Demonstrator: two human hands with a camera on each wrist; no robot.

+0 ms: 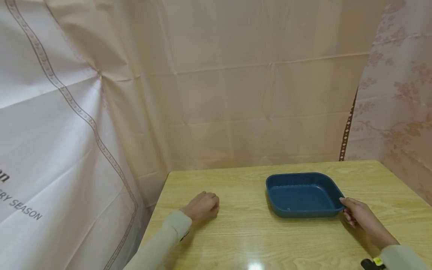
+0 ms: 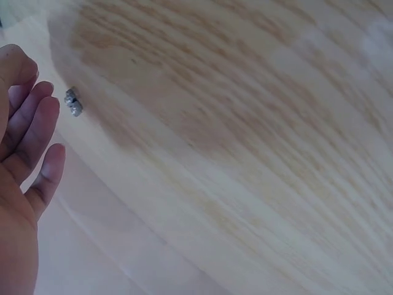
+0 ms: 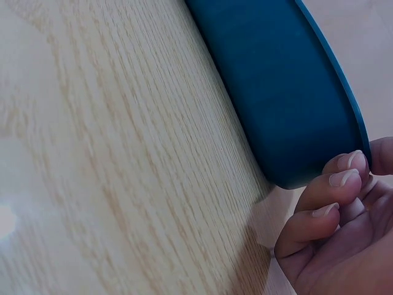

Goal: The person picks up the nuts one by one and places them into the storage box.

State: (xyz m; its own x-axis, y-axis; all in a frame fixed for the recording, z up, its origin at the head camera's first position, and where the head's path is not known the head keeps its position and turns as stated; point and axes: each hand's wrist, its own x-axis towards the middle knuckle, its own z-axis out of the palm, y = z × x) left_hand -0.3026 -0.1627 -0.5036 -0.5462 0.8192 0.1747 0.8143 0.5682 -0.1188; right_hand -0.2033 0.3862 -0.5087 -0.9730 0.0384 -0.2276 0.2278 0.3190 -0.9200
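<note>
A dark blue rectangular plastic tray (image 1: 305, 213) with rounded corners stands on the right half of the wooden table, and only its bare floor shows inside. My right hand (image 1: 359, 217) pinches the rim at its near right corner, thumb on top and fingers below. In the right wrist view, the curled fingers (image 3: 319, 215) press against the outside of the tray wall (image 3: 288, 92). My left hand (image 1: 202, 206) rests at the table's left side, fingers loosely curled and holding nothing. Beyond its fingertips, the left wrist view has a small silvery lumpy thing (image 2: 73, 102).
The light wood-grain table (image 1: 236, 232) reaches back to a beige cloth curtain (image 1: 253, 93). White printed cloth (image 1: 67, 150) hangs at the left, and flowered cloth (image 1: 398, 93) at the right. A black device with a yellow mark (image 1: 372, 263) sits by my right cuff.
</note>
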